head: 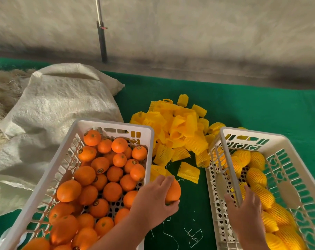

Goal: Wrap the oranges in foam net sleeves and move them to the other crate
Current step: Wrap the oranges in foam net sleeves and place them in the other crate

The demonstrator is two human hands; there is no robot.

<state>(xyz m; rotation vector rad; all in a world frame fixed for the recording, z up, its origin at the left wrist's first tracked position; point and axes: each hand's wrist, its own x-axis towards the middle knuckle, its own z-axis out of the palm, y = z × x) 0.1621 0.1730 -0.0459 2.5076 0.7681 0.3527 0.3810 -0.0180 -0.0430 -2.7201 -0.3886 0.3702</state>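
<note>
While over the gap between crates, left hand (154, 195) gripping bare orange (173, 193), just past left crate (66, 141) rim. Right hand (246, 212) open, fingers relaxed over right crate (230, 139) rim, above wrapped oranges (256, 177). Sleeve pile (178, 134) behind, between crates.

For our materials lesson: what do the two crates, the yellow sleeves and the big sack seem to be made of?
Left crate and right crate: apparently moulded white plastic, with smooth rims and cut-out walls.
Yellow sleeves: probably soft foam netting, with an open mesh texture.
Sack: likely matt woven plastic or fibre, showing a weave.
</note>
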